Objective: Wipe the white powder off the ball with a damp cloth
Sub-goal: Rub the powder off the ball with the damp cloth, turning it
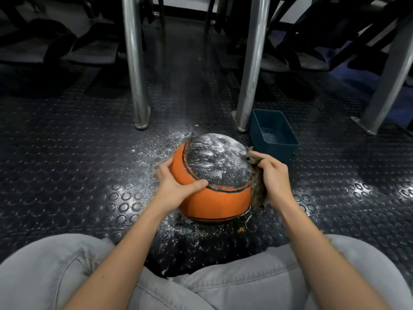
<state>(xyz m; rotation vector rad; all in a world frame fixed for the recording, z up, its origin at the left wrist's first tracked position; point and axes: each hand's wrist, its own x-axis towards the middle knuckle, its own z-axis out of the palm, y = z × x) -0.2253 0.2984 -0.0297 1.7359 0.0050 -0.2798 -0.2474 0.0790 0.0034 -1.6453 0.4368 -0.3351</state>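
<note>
An orange and black basketball (214, 198) rests on the dark studded floor in front of my knees. White powder covers its black top panel (218, 162). My left hand (176, 182) holds the ball's left side, thumb laid across the near edge of the black panel. My right hand (273, 175) grips a brownish cloth (258, 189), which hangs against the ball's right side.
A dark teal tub (273, 135) with a little water stands just right of and behind the ball. Two chrome legs (135, 63) (251, 63) rise behind it, a grey leg (388, 74) at far right. White powder (163, 144) is scattered on the floor around the ball.
</note>
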